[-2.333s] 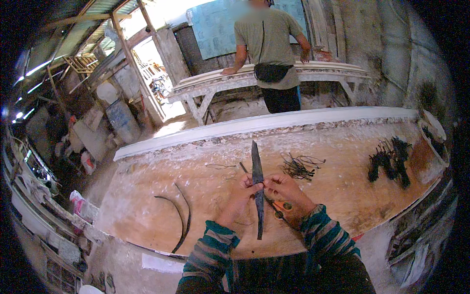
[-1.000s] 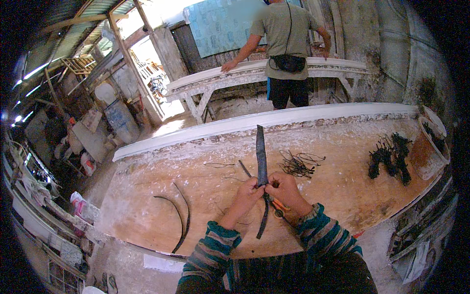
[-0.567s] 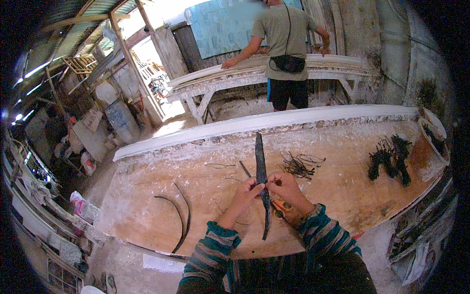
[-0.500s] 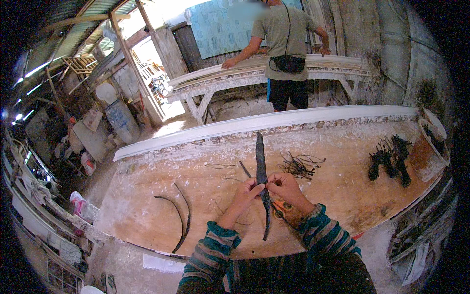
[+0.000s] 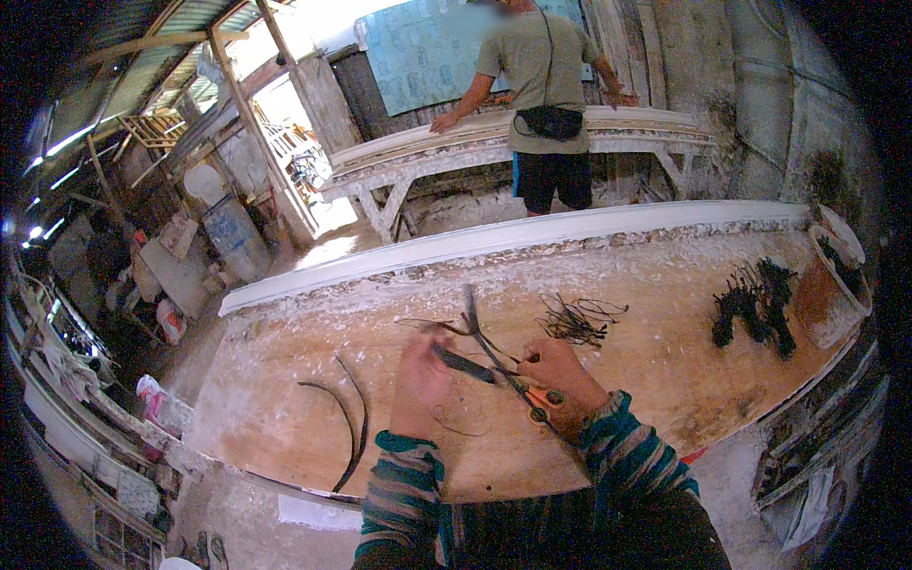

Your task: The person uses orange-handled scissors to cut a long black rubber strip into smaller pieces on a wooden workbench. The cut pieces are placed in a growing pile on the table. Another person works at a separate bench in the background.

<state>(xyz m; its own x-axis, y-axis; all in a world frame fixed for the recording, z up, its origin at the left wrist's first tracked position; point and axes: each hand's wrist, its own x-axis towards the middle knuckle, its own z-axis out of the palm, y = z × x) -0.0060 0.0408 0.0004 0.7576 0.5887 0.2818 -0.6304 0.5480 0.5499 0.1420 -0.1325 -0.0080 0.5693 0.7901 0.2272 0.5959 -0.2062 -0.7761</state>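
Observation:
A long black strip [image 5: 465,365], rubber-like, is bent and forked between my two hands above the wooden table. My left hand [image 5: 423,375], blurred by motion, closes around its wide end at the left. With thumb and finger pinched together, my right hand [image 5: 565,375] grips the strip's other part. Orange-handled scissors [image 5: 540,408] show against the palm side of my right hand; whether they lie on the table or rest in the hand I cannot tell. Thin dark loops [image 5: 579,320] lie just beyond my right hand. Two curved black strips [image 5: 359,418] lie to the left.
Bundles of black strands [image 5: 755,309] lie at the right, beside a dirty bucket [image 5: 831,294]. A long white moulding [image 5: 513,239] runs along the far edge of the table [image 5: 256,399]. Beyond it, a co-worker [image 5: 546,85] stands at another bench [image 5: 380,180].
The strip, which stood upright between both hands, is now bent over to the left. My left hand has moved left and turned; my right hand stays nearly in place.

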